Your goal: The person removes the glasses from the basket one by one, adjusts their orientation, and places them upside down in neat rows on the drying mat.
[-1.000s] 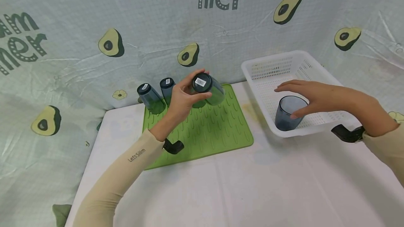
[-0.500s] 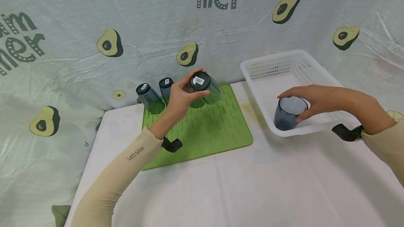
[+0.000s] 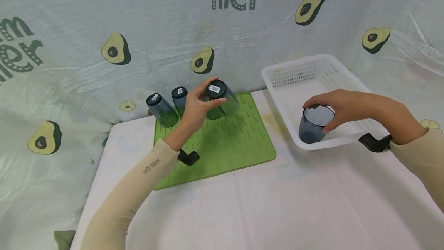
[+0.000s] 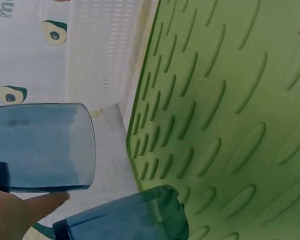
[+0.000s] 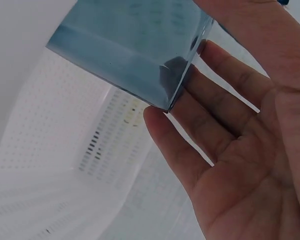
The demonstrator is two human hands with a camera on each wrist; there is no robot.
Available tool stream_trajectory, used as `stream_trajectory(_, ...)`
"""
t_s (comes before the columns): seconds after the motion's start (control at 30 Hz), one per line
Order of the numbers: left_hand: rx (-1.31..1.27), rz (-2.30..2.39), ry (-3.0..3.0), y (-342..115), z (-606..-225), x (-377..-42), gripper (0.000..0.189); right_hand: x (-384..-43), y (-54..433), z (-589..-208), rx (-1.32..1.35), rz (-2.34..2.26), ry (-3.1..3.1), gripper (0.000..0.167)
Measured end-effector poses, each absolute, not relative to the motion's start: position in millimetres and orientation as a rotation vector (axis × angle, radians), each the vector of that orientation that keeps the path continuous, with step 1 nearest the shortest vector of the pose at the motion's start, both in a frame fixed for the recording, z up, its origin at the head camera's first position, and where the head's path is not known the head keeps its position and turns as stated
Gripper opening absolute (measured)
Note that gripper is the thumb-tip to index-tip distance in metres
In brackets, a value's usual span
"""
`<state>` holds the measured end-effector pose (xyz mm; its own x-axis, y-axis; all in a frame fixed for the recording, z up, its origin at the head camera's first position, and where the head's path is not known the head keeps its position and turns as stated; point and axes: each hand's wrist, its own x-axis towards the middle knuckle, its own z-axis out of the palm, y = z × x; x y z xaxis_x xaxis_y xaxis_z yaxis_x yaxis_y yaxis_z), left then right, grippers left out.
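Observation:
My left hand holds a blue-tinted drinking glass by its base end, thumb on the near side. That glass is tilted, base toward me with a white label, above the green drying mat; its mouth end shows in the left wrist view. Two upside-down glasses, one at the left and one beside it, stand on the mat; another glass is partly hidden behind the held one. My right hand grips the rim of an upright glass inside the white basket, fingers and thumb across its mouth.
The perforated basket stands at the right of the mat, its near wall close to the right wrist. A white cloth covers the table. Behind hangs a curtain printed with avocados.
My right hand has lowered from hovering over the basket's glass and closed its fingers and thumb on the rim. The left hand keeps its glass over the mat; the head view has shifted slightly.

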<state>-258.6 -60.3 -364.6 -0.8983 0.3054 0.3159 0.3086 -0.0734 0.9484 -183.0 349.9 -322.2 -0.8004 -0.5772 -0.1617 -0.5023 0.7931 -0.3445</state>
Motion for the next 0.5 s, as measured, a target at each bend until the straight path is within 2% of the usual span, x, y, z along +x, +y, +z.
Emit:
stream_trajectory(0.27, -0.626, -2.249, -2.18, -65, -376, -267, 0.063, -186, 348, -322, -0.789, -0.439, 2.72, 0.08)
stream_trajectory(0.5, -0.613, -2.17, -2.23, -52, -391, -270, 0.062, -184, 349, -322, -0.755, -0.445, 2.71, 0.079)
